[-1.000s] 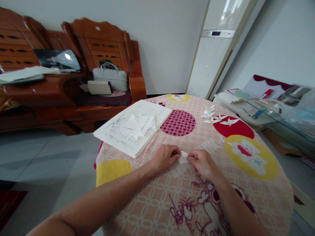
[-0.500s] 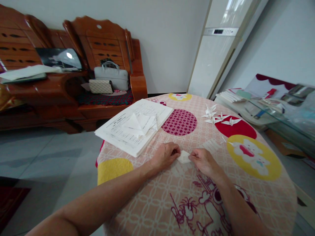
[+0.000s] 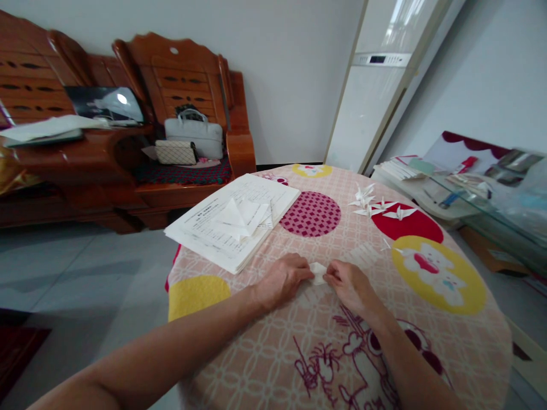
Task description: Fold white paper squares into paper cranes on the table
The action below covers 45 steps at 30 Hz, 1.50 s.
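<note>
A small folded piece of white paper [image 3: 317,272] lies between my hands, low over the patterned tablecloth [image 3: 260,353]. My left hand [image 3: 290,277] pinches its left side, fingers bent together. On the right side, the thumb and fingertips of my right hand [image 3: 347,280] close on the paper's edge. The fingertips cover parts of the folds. Farther off to the right, several folded white paper cranes [image 3: 399,213] rest on the cloth. To the left sits a stack of printed sheets [image 3: 205,230], with folded paper triangles [image 3: 240,217] on top.
At the right stands a glass-edged side table [image 3: 482,219] with papers, a red object and plastic bags. A wooden bench [image 3: 179,68] holding a grey bag [image 3: 199,136] and a quilted purse [image 3: 175,152] is behind, left. A tall white air conditioner [image 3: 363,108] stands by the wall.
Both hands have shifted slightly, the right one a little leftward, and the fingers have moved closer over the folded paper. The cranes and the stack stay in place.
</note>
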Each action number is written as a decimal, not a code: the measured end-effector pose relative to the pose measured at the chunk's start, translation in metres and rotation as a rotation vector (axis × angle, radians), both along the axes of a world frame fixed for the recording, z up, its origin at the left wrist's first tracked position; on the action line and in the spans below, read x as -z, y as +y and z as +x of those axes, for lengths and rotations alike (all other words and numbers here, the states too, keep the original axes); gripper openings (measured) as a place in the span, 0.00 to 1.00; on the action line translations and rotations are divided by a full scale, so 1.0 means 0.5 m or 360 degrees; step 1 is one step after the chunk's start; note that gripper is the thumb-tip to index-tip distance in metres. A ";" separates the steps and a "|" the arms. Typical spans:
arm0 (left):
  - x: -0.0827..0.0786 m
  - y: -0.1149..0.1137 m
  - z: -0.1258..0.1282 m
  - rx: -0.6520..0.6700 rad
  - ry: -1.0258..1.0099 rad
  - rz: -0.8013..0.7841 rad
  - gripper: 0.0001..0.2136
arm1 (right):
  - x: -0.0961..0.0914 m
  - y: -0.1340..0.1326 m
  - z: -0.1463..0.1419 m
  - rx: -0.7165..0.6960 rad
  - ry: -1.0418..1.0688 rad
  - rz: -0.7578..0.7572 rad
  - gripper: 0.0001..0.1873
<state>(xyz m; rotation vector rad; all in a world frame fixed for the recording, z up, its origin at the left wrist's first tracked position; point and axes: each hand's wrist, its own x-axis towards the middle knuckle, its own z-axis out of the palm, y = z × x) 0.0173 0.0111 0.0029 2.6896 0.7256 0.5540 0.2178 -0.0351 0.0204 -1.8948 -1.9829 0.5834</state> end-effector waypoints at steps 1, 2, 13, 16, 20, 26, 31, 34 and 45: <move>-0.001 -0.004 -0.005 0.0025 0.0038 0.0036 0.12 | 0.000 0.000 0.001 -0.0029 0.0024 0.0003 0.05; -0.002 -0.007 -0.009 0.0049 0.0077 0.0076 0.12 | 0.001 -0.001 0.004 -0.0056 0.0068 0.0003 0.05; -0.019 -0.027 -0.029 0.0159 0.0246 0.0190 0.14 | 0.008 -0.008 0.061 0.0223 0.0875 -0.0246 0.15; -0.022 -0.029 -0.028 0.0161 0.0268 0.0192 0.13 | 0.008 -0.008 0.072 0.0251 0.0920 -0.0211 0.14; -0.023 -0.030 -0.027 0.0144 0.0263 0.0183 0.13 | -0.004 -0.007 0.066 0.0269 0.0826 0.0001 0.13; -0.020 -0.028 -0.029 0.0151 0.0253 0.0174 0.13 | -0.009 -0.003 0.050 0.0014 0.0573 0.0093 0.10; -0.015 -0.029 -0.029 0.0148 0.0223 0.0172 0.12 | 0.006 -0.004 0.043 -0.0018 0.0493 -0.0074 0.09; -0.016 -0.030 -0.029 0.0151 0.0207 0.0186 0.12 | 0.000 -0.005 0.028 -0.0039 0.0312 -0.0038 0.09; -0.021 -0.040 -0.032 0.0139 0.0286 0.0197 0.17 | -0.014 0.003 -0.001 -0.0228 -0.0134 0.0024 0.06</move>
